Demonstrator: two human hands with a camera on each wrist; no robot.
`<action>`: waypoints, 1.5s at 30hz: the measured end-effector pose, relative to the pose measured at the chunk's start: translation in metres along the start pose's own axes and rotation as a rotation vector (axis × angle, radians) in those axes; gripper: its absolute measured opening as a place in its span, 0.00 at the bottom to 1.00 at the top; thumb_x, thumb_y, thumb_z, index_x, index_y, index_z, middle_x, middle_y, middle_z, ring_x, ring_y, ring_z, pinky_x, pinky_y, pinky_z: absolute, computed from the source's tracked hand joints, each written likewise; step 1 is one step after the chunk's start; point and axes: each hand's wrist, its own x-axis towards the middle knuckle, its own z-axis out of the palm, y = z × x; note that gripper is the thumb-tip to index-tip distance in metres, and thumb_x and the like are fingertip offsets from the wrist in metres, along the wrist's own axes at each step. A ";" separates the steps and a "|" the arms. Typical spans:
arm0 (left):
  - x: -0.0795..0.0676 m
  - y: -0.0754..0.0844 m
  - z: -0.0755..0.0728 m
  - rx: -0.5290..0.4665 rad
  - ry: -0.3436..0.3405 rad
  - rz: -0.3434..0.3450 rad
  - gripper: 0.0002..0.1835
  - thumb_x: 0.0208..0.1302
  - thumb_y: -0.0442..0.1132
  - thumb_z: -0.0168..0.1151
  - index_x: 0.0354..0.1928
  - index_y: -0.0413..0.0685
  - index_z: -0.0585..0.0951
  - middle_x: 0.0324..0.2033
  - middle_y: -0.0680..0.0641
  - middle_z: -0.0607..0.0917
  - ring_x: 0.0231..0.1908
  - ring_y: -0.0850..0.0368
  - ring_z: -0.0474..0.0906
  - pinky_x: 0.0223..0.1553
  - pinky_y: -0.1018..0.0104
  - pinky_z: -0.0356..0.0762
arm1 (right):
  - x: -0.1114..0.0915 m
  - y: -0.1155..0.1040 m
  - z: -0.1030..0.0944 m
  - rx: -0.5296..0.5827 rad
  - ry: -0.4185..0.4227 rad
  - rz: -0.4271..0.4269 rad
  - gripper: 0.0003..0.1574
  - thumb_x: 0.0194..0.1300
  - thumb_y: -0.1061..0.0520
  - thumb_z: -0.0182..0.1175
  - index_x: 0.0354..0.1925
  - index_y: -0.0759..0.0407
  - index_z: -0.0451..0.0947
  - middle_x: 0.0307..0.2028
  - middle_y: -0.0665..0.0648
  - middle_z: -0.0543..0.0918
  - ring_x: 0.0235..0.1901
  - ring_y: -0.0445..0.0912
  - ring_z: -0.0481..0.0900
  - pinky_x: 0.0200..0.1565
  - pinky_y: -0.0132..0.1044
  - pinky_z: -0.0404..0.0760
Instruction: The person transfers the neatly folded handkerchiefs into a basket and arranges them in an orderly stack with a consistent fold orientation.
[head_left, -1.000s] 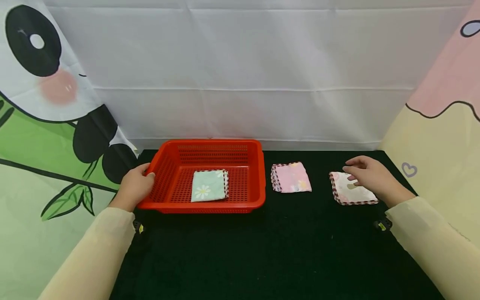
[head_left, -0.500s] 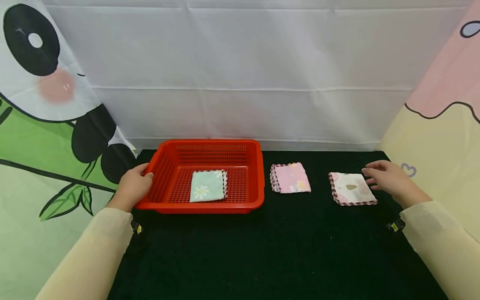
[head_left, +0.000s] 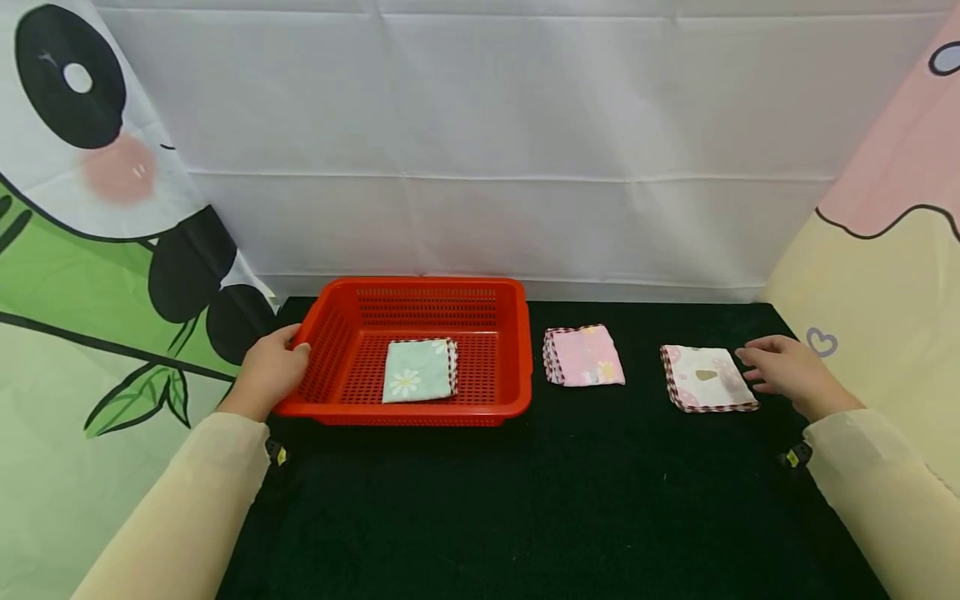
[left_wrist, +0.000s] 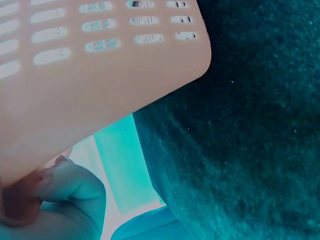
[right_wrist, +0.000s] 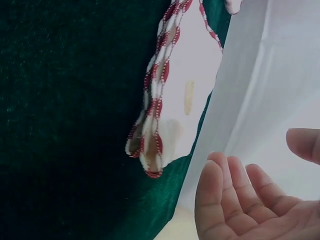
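Note:
My left hand (head_left: 270, 372) grips the left rim of a red plastic basket (head_left: 427, 413), thumb over the edge. In the left wrist view the hand (left_wrist: 70, 195) pinches the rim of the basket (left_wrist: 125, 70), which looks pale there. A folded mint-green cloth (head_left: 417, 372) with a white daisy lies inside the basket. My right hand (head_left: 797, 377) hovers just right of a folded white cloth (head_left: 708, 379) with checked edging and holds nothing. In the right wrist view the fingers (right_wrist: 210, 190) are loosely bent beside the white cloth (right_wrist: 187, 105), thumb apart.
A folded pink cloth (head_left: 585, 357) lies between the basket and the white cloth. The dark green tabletop (head_left: 480, 508) meets a white backdrop (head_left: 510, 142) behind. Printed sheets (head_left: 67, 383) with cartoon designs stand at both sides.
My right hand has moved from above the white cloth to its right side, uncovering it. The left hand stays on the basket rim, and the basket and cloths have not moved.

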 end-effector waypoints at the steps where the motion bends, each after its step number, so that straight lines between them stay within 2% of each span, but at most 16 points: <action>1: 0.000 0.000 0.000 0.000 0.001 0.001 0.33 0.80 0.46 0.43 0.80 0.40 0.56 0.59 0.32 0.75 0.46 0.42 0.78 0.39 0.57 0.82 | 0.001 0.001 0.000 0.002 -0.003 0.004 0.47 0.82 0.39 0.43 0.72 0.80 0.52 0.65 0.82 0.64 0.59 0.70 0.73 0.51 0.44 0.84; 4: 0.000 0.000 0.001 -0.005 0.001 0.002 0.32 0.80 0.46 0.43 0.80 0.40 0.56 0.59 0.32 0.75 0.47 0.41 0.78 0.41 0.56 0.82 | 0.003 0.005 0.002 0.007 -0.011 0.023 0.47 0.82 0.39 0.43 0.72 0.79 0.52 0.65 0.81 0.63 0.58 0.69 0.73 0.53 0.47 0.83; 10: 0.001 -0.001 0.003 -0.018 -0.007 0.000 0.33 0.81 0.46 0.43 0.81 0.40 0.55 0.61 0.32 0.74 0.48 0.40 0.77 0.44 0.53 0.82 | 0.010 0.019 0.004 0.013 -0.017 0.073 0.47 0.81 0.39 0.45 0.71 0.80 0.53 0.62 0.80 0.66 0.54 0.63 0.75 0.49 0.42 0.84; 13: 0.002 -0.001 0.004 -0.025 -0.007 -0.001 0.33 0.81 0.47 0.43 0.81 0.40 0.55 0.61 0.32 0.74 0.49 0.40 0.76 0.44 0.53 0.82 | 0.012 0.025 0.005 0.016 -0.015 0.082 0.46 0.81 0.40 0.46 0.71 0.80 0.54 0.61 0.79 0.67 0.53 0.62 0.76 0.48 0.42 0.84; 24: 0.002 0.000 0.003 -0.037 -0.014 -0.025 0.34 0.81 0.48 0.42 0.82 0.42 0.53 0.62 0.32 0.73 0.50 0.40 0.76 0.46 0.50 0.82 | 0.023 0.032 0.005 0.023 -0.048 0.124 0.47 0.80 0.40 0.47 0.70 0.80 0.54 0.62 0.80 0.65 0.56 0.66 0.71 0.57 0.57 0.79; 29: 0.002 0.002 0.004 -0.031 -0.006 -0.027 0.34 0.81 0.47 0.43 0.81 0.42 0.53 0.63 0.31 0.72 0.51 0.38 0.75 0.50 0.46 0.81 | 0.027 0.035 0.004 -0.005 -0.068 0.158 0.48 0.78 0.37 0.49 0.70 0.79 0.56 0.62 0.79 0.63 0.56 0.67 0.67 0.57 0.59 0.77; 36: 0.004 0.005 0.007 -0.014 0.000 0.003 0.33 0.80 0.45 0.44 0.81 0.41 0.56 0.61 0.32 0.74 0.51 0.39 0.75 0.50 0.46 0.80 | 0.026 0.042 -0.001 0.036 -0.092 0.197 0.46 0.79 0.41 0.51 0.70 0.80 0.56 0.61 0.79 0.64 0.55 0.65 0.66 0.54 0.54 0.81; 41: 0.005 0.005 0.007 -0.003 0.000 0.016 0.32 0.80 0.45 0.44 0.80 0.41 0.57 0.61 0.33 0.74 0.50 0.40 0.76 0.49 0.48 0.80 | 0.026 0.043 -0.004 0.063 -0.138 0.194 0.43 0.80 0.44 0.50 0.69 0.82 0.57 0.54 0.70 0.72 0.50 0.58 0.71 0.46 0.44 0.83; 45: 0.004 0.004 0.005 0.000 0.004 0.013 0.32 0.80 0.45 0.43 0.80 0.41 0.57 0.61 0.33 0.74 0.50 0.39 0.76 0.48 0.48 0.80 | 0.029 0.041 -0.005 0.058 -0.165 0.195 0.46 0.80 0.42 0.50 0.70 0.82 0.55 0.53 0.67 0.74 0.48 0.56 0.73 0.44 0.42 0.82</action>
